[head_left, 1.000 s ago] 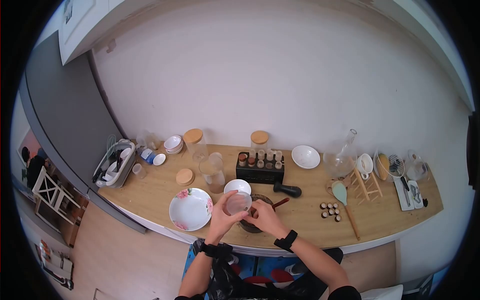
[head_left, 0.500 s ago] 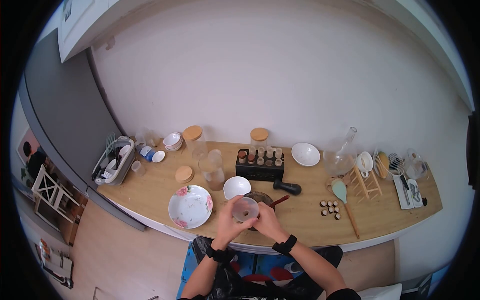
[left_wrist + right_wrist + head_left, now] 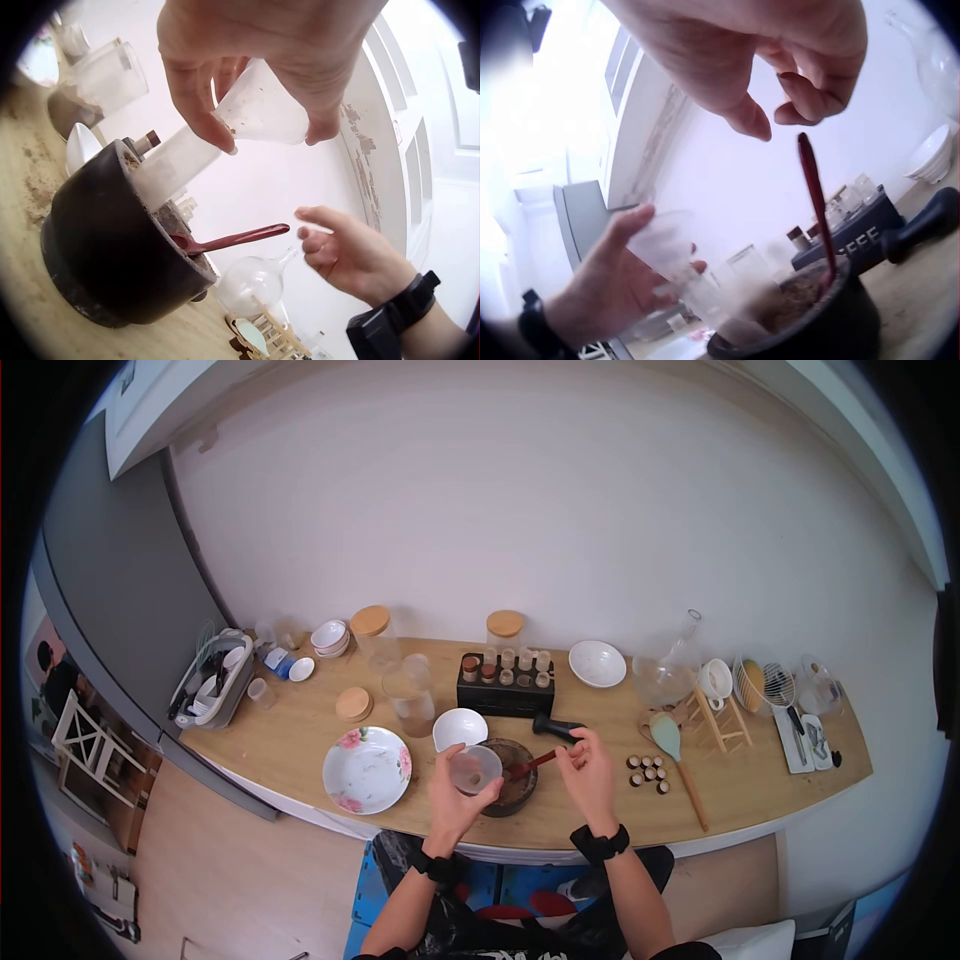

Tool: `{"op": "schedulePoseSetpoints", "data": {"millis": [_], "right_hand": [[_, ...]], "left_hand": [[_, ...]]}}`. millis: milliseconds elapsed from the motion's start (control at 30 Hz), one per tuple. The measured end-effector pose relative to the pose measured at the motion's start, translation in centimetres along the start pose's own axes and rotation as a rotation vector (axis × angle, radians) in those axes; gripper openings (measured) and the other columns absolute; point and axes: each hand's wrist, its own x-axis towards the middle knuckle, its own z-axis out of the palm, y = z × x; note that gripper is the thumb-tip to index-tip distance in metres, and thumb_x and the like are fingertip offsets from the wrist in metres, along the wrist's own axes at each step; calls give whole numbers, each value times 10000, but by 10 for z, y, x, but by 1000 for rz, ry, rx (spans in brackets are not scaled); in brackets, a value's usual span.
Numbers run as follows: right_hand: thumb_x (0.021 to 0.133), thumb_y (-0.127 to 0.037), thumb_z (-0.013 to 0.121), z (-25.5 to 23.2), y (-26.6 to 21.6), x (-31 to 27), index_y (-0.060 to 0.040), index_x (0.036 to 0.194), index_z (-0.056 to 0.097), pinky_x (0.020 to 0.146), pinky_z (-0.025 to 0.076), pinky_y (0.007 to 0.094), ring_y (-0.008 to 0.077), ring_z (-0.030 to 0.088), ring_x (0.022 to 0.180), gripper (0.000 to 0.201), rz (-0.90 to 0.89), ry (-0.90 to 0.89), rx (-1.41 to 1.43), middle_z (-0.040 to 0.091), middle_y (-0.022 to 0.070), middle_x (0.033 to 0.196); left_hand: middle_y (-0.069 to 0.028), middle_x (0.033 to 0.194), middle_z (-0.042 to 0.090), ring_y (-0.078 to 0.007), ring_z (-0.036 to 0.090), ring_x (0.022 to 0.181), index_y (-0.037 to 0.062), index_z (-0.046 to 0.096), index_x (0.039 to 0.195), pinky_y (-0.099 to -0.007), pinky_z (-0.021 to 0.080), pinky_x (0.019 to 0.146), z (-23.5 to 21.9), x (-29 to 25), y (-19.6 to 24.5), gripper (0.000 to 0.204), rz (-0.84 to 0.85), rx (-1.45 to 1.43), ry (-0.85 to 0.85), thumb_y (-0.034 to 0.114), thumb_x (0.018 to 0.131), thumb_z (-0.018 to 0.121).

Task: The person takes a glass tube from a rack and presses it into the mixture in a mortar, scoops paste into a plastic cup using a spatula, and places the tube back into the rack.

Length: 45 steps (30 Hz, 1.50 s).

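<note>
- My left hand is gripping a translucent plastic funnel, its spout dipping into the round dark mortar at 6 o'clock on the wooden table.
- My right hand is hovering loosely curled, holding nothing, beside the glossy red spoon.

Bare forearms, black band on each wrist, dark patterned apron, blue trousers

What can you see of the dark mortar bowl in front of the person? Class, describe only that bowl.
The dark mortar bowl is round, thick-walled and matt, like stone or cast iron. It stands upright on the wooden counter near its front edge, beside a small white bowl. Brownish ground material lies inside. A red spoon leans in it, handle over the rim. The translucent funnel's spout reaches over its rim, held by the left hand.
</note>
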Motion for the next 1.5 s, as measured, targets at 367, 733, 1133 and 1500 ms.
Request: {"op": "schedulePoseSetpoints", "data": {"millis": [367,733,1133,1500], "right_hand": [[874,-220,630,31,41,1,13,922,600,617,472,369,312,615,680,240,2,-199,-48,614,145,728],[902,-120,585,21,34,2,13,932,584,606,455,320,232,589,675,136,-196,-318,-15,605,124,761],[939,-186,573,25,66,-5,-7,920,593,490,400,207,66,533,570,181,359,-149,442,584,21,706],[953,-194,554,-28,22,16,-17,980,594,468,333,191,55,488,578,183,345,-141,721,557,10,759]], "left_hand": [[-138,940,653,-247,651,888,19,449,1204,-345,502,794,-4,0,-1,721,-21,13,-30,293,651,822],[-143,940,647,-257,651,881,21,438,1211,-358,512,774,-4,3,-3,722,-5,8,-52,296,663,818],[-149,961,648,-264,646,905,22,429,1226,-363,510,791,-5,4,0,731,-23,-9,-95,294,671,819],[-160,971,652,-277,646,915,26,425,1232,-369,507,804,-6,5,0,746,-28,1,-123,310,666,818]]}}
